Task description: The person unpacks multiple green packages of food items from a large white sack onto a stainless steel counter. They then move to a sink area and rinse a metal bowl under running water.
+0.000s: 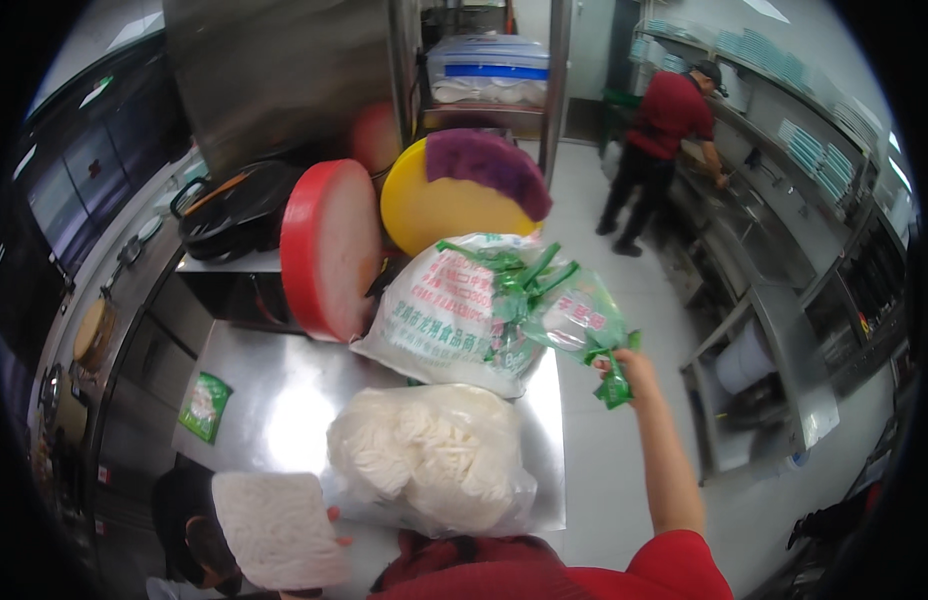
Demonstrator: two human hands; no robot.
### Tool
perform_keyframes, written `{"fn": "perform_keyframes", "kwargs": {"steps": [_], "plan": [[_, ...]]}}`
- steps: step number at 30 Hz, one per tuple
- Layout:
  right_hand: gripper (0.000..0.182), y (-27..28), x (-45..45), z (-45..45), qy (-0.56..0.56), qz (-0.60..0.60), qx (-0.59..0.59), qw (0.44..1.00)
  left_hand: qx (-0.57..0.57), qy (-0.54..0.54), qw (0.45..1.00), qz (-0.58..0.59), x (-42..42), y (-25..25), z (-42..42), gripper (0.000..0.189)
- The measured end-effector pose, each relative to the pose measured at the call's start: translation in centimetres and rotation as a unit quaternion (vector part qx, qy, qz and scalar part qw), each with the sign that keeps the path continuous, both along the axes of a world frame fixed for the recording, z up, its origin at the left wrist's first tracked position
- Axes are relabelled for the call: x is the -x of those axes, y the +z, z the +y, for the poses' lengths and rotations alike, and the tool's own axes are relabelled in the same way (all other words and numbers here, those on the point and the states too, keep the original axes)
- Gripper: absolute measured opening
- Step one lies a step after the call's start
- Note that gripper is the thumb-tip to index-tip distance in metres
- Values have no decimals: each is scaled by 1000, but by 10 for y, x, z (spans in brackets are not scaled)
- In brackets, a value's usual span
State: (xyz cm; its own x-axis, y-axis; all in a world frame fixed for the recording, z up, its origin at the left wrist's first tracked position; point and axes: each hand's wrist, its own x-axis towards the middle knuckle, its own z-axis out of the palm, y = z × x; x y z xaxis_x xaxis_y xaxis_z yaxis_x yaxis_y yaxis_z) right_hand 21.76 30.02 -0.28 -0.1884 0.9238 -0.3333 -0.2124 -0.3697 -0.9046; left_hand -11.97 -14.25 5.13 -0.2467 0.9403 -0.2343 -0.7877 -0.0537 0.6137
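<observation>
A flat square block of white noodles (278,529) lies in my left hand (336,529), whose fingertips show at the block's right edge. My right hand (629,375), arm stretched out to the right, grips a green and clear printed plastic wrapper (576,319). More green wrappers (509,281) lie on a big white printed sack (434,322). Nearer to me, a clear plastic bag of white noodles (434,457) rests on the steel table (269,375). A small green packet (205,406) lies at the table's left.
Behind the sack stand a red-rimmed round board (332,251) and a yellow round board (449,202) with a purple cloth (490,165) over it. Black pans (239,214) are at the back left. A co-worker (666,127) stands at a sink counter (764,225) on the right.
</observation>
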Motion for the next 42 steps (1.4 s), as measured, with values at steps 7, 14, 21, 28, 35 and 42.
{"fn": "perform_keyframes", "kwargs": {"steps": [7, 14, 21, 28, 35, 42], "plan": [[23, -45, 87, 71, 123, 79, 92, 985, 113, 65, 991, 27, -13, 16, 8, 61], [25, -81, 222, 135, 388, -455, -166, 784, 168, 115, 978, 45, -28, 25, 12, 61], [27, -161, 296, 141, 61, -594, -534, 598, 196, 144, 969, 49, -39, 25, 20, 61], [62, -247, 233, 219, 219, -80, -182, 955, 153, 96, 982, 52, -39, 13, 42, 61], [51, -98, 187, 102, 151, -229, -422, 864, 111, 163, 977, 74, -71, -17, 11, 61], [29, 28, 74, -72, 236, -80, -332, 910, 57, 155, 983, 76, -78, -60, 20, 61]]}}
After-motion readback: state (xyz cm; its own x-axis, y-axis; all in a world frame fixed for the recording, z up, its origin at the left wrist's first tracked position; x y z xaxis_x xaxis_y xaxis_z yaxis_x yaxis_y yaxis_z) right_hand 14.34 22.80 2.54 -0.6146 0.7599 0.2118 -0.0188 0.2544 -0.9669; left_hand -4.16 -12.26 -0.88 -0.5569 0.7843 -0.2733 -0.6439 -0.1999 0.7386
